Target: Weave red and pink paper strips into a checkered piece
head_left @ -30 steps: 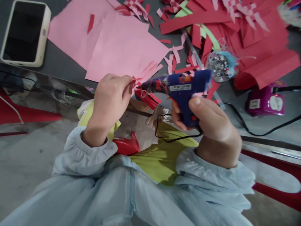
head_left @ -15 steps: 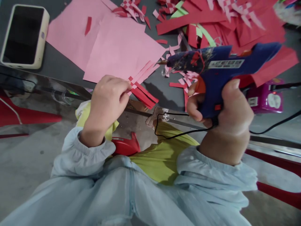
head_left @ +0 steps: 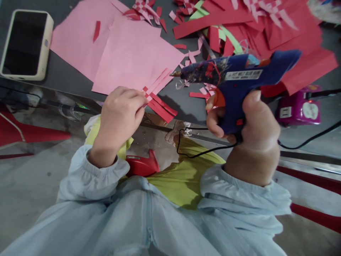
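My left hand (head_left: 119, 115) is closed in a pinch on a small woven piece of red and pink paper strips (head_left: 159, 99) at the near edge of the dark table (head_left: 66, 76). My right hand (head_left: 247, 124) is wrapped round the grip of a blue glue gun (head_left: 237, 76), held up above the table with its nozzle pointing left, a short way to the right of the woven piece. A black cord (head_left: 197, 151) hangs from the gun's handle.
Pink paper sheets (head_left: 133, 53) lie behind my left hand. A heap of red paper and cut strips (head_left: 266, 28) covers the far right. A phone in a cream case (head_left: 25, 42) lies far left. A purple device (head_left: 299, 110) sits at the right edge.
My right hand lifted the glue gun away from the woven strips, up and to the right, then eased it slightly back left. My left hand kept its pinch on the strips.
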{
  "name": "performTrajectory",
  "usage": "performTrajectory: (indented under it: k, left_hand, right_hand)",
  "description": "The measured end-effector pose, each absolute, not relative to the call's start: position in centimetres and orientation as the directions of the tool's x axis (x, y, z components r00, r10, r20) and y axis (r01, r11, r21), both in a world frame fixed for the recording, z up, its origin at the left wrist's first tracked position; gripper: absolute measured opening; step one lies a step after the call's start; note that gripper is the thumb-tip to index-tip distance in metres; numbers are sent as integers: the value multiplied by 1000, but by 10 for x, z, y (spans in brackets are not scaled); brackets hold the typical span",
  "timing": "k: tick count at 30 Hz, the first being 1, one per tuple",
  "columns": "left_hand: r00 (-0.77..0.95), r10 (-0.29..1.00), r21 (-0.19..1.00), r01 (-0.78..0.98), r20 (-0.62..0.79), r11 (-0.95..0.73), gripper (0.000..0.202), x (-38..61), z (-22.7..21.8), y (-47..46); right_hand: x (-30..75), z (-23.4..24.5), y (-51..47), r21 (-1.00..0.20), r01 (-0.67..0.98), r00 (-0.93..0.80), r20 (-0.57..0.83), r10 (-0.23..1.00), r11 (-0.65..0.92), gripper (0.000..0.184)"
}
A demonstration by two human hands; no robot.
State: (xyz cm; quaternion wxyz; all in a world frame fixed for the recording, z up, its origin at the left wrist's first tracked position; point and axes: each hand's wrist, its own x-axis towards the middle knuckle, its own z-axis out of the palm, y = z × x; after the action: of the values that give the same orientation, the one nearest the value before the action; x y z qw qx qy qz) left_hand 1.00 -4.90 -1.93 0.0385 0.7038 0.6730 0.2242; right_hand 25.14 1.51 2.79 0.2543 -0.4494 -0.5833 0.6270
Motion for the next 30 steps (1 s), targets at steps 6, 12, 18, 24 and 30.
performTrajectory:
  k: [6, 12, 18, 24, 30]
  left_hand:
    - [7, 975, 328, 941, 223, -82, 23, 13, -14, -49]
    - [5, 978, 308, 949, 211, -71, 24, 15, -13, -47]
    - [12, 975, 286, 955, 224, -77, 25, 15, -13, -47]
    - [10, 976, 265, 962, 219, -69, 23, 15, -14, -47]
    - [8, 975, 285, 956, 223, -74, 21, 15, -13, -47]
  right_hand:
    - [258, 21, 22, -963, 205, -517, -258, 816, -175, 57]
    - [258, 19, 24, -970, 189, -531, -231, 816, -152, 59]
    - [253, 24, 19, -959, 231, -477, -260, 840, -165, 58]
    - [255, 22, 19, -966, 227, -507, -225, 832, -123, 53]
    - [256, 18, 18, -969, 200, -513, -227, 828, -142, 52]
